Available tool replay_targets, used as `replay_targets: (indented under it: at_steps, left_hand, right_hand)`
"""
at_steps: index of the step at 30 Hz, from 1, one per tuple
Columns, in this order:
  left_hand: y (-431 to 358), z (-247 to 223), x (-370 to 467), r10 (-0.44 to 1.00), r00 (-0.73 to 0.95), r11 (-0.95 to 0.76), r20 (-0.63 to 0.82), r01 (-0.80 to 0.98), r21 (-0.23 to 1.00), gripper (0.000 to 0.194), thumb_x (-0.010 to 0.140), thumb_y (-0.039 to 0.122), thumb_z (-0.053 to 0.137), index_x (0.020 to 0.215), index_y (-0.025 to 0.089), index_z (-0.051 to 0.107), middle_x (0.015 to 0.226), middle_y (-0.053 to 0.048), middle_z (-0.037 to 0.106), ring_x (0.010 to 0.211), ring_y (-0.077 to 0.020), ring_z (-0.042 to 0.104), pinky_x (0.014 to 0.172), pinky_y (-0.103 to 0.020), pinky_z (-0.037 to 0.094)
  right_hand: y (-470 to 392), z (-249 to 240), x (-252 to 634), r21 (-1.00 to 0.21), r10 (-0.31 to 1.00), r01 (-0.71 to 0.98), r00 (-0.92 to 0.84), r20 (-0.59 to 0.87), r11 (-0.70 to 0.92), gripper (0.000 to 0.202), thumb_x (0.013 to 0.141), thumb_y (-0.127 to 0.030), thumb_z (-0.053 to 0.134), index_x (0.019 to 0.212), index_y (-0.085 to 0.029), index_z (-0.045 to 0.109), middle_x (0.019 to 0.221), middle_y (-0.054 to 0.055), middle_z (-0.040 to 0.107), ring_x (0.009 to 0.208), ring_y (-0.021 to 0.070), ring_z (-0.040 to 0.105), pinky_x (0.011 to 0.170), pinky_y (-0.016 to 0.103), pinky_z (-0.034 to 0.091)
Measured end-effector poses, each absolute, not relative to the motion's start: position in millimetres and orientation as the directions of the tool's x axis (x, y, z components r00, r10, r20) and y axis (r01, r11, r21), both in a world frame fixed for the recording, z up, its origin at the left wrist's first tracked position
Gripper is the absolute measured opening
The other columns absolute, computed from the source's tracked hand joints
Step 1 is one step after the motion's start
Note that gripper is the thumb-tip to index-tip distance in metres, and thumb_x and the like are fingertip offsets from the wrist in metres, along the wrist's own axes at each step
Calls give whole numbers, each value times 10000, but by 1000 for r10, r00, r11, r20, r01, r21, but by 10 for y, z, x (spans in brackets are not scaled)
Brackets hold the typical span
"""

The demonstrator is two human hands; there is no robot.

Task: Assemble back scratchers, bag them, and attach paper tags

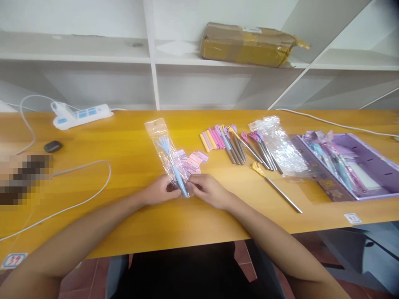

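A blue back scratcher (178,181) lies inside a clear plastic bag (155,128), its claw end pointing away from me. My left hand (160,191) grips the bag's lower left side, thumb beside the handle. On the other side, my right hand (207,190) pinches the bag's lower right edge. Small pink and purple cards (195,161) are spread just behind the bag. To the right are several coloured handle sleeves (212,139), metal back scratchers (235,145) in a bunch, and a single yellow-clawed back scratcher (282,194).
Clear plastic bags (282,145) lie beside a purple box (374,166) holding bagged back scratchers. A power strip (82,117), white cable (106,182) and small black object (52,146) are at left. A taped parcel (249,45) sits on the shelf. A pixelated patch covers the left edge.
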State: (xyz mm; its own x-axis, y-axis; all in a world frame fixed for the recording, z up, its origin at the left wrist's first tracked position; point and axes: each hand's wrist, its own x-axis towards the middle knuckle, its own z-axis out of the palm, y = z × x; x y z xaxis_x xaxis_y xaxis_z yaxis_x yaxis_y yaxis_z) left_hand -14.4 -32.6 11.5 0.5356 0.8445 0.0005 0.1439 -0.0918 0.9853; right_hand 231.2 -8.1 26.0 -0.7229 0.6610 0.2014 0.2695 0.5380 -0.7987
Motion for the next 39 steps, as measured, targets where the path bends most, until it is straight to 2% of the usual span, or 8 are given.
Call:
replay_targets:
  at_steps: [7, 14, 17, 22, 27, 33, 36, 39]
  left_hand:
    - [-384, 392, -70, 519, 852, -548, 71, 267, 793, 132, 874, 173, 727, 986, 241, 747, 931, -39, 756, 932, -248, 673, 918, -350, 499]
    - [-397, 460, -49, 434, 900, -615, 41, 262, 744, 156, 844, 227, 804, 963, 252, 706, 854, -20, 716, 969, -283, 648, 969, -383, 452]
    - [-393, 407, -77, 474, 878, -551, 66, 237, 800, 204, 848, 354, 850, 979, 248, 735, 946, -48, 740, 972, -287, 658, 949, -385, 475]
    - [-344, 206, -108, 774, 629, -136, 68, 60, 989, 307, 1057, 426, 621, 1285, 226, 666, 1240, -96, 720, 1119, -262, 676, 959, -365, 518]
    - [-257, 11, -114, 958, 278, -49, 76, -104, 993, 303, 999, 446, 726, 1161, 210, 626, 1090, -48, 678, 965, -190, 650, 857, -297, 520]
    - [-279, 11, -111, 972, 232, -36, 44, -36, 999, 331, 1015, 502, 688, 1173, 216, 633, 1054, -41, 661, 866, -176, 616, 755, -278, 505]
    - [-282, 45, -105, 973, 223, -50, 55, -27, 998, 340, 1028, 533, 657, 1132, 209, 648, 997, -28, 648, 828, -172, 600, 738, -281, 501]
    - [-276, 67, -94, 963, 256, -82, 86, -27, 996, 336, 1058, 525, 610, 1045, 192, 656, 917, -16, 630, 792, -163, 599, 751, -287, 506]
  right_hand:
    - [-80, 284, 2344, -983, 787, 35, -604, 125, 183, 446, 1056, -638, 560, 1112, -197, 525, 834, -8, 554, 633, 106, 514, 596, 244, 465]
    - [-19, 254, 2329, -997, 826, -75, -561, 56, 17, 463, 996, -629, 680, 1004, -192, 527, 674, -65, 494, 522, 69, 465, 508, 209, 368]
    - [-7, 254, 2331, -996, 803, -85, -595, 21, -37, 455, 971, -599, 727, 1029, -170, 586, 677, -66, 502, 506, 53, 433, 492, 200, 342]
    - [-28, 277, 2321, -988, 687, -23, -721, -88, -151, 461, 919, -552, 802, 1054, -151, 620, 768, -36, 609, 532, 44, 502, 501, 186, 430]
    - [-72, 271, 2293, -966, 534, 95, -818, -214, -241, 487, 867, -546, 851, 979, -143, 602, 747, -29, 637, 529, 63, 577, 515, 198, 507]
    - [-84, 320, 2340, -973, 570, 228, -794, -211, -43, 543, 1029, -673, 580, 834, -167, 551, 677, -18, 599, 493, 72, 491, 495, 220, 395]
    - [-24, 321, 2378, -924, 726, 299, -687, -34, 240, 539, 1120, -587, 419, 832, -164, 589, 724, 12, 602, 645, 113, 531, 637, 246, 422]
    - [60, 275, 2406, -789, 831, 459, -545, 114, 409, 368, 1116, -437, 468, 916, -174, 629, 836, 37, 656, 762, 158, 583, 740, 281, 441]
